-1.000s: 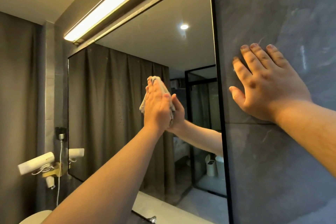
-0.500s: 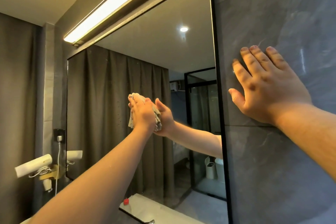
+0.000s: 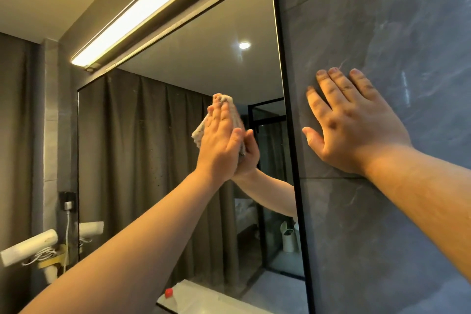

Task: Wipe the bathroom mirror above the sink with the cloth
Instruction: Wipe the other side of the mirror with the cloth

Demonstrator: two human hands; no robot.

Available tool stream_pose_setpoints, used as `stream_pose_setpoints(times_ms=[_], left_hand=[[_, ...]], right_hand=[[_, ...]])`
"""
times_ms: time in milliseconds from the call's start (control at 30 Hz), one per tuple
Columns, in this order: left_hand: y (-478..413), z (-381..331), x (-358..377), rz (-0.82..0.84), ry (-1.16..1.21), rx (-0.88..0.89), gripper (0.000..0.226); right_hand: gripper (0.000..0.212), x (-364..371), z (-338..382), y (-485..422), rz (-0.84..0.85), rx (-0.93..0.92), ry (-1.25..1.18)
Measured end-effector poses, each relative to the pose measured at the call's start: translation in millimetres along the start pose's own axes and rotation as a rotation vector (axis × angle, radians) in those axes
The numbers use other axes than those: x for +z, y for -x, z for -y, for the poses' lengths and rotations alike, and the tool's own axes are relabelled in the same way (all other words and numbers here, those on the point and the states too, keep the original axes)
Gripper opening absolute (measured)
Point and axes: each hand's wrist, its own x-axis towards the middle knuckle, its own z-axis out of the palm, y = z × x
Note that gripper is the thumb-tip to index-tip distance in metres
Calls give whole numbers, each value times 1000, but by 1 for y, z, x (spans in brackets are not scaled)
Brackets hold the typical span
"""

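The black-framed mirror fills the middle of the head view and reflects a dark curtain and a glass shower door. My left hand lies flat, fingers straight and pointing up, pressing a pale crumpled cloth against the glass right of the mirror's centre. The cloth sticks out past my fingertips and to the left of my palm. My right hand rests flat with spread fingers on the grey tile wall, just right of the mirror's edge.
A lit light bar runs above the mirror. At the lower left a white hair dryer sits in a holder, its cord plugged into a wall socket. A red-capped bottle shows at the mirror's bottom edge.
My left hand slid the cloth down and left across the glass, then back up and to the right. My right hand stayed pressed on the wall.
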Motion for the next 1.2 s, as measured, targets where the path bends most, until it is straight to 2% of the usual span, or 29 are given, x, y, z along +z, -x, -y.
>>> stream_pose_setpoints(times_ms=[100,167,233,400,500,667,733,800,900,1033,1200], left_hand=[[4,-43,-4,-39,-22,194,62],[7,-66,-5,71,19,259,64],[11,-80,-6,149,64,249,66],[0,-81,-7,150,48,222,66],[-26,-83,-9,132,75,140,67],[-62,-59,-2,-36,-29,148,64],[-68,-43,8,-123,-83,77,65],[-70,-26,12,-172,-84,-68,67],[-65,7,3,-113,-62,-208,60],[-45,61,-12,-53,-56,-362,70],[-22,74,-20,-26,-1,-461,65]], right_hand=[[77,0,0,0,2,4,-5],[77,0,0,0,4,1,-7],[76,1,0,0,1,-2,-9],[76,1,-1,0,-4,-6,-13],[77,1,0,0,2,-5,-19],[76,1,0,1,-11,-6,-41],[77,0,-1,1,-10,-6,-51],[76,0,-1,0,-6,-9,-53],[76,-1,0,1,-6,-5,-57],[76,0,0,1,-3,-6,-53],[76,0,0,1,1,-8,-56]])
